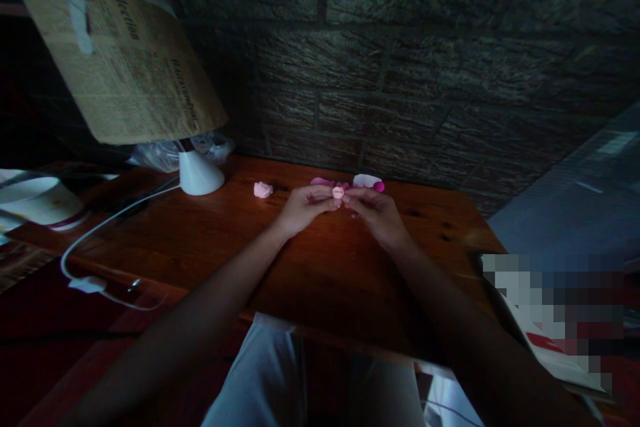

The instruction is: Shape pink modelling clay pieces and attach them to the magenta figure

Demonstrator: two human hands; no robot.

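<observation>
Above the wooden table, both hands meet at a small pale pink lump [339,193], which looks soft and rolled, like modelling clay or a small flower bud. My left hand [306,205] pinches it from the left between thumb and fingers. From the right, the thumb and fingers of my right hand [379,213] close on the same lump. A larger crumpled pink lump [263,189] lies on the table left of my left hand. Behind the hands are flat pink pieces [323,181], a white piece [367,180] and a bright magenta piece [379,187], partly covered by my fingers.
A lamp with a newsprint shade [135,67] and white base [200,173] stands at the left of the table [320,280]. Its white cord [95,230] hangs over the front edge. Further left is a white bowl-like container [40,200]. A dark stone wall [320,73] rises behind.
</observation>
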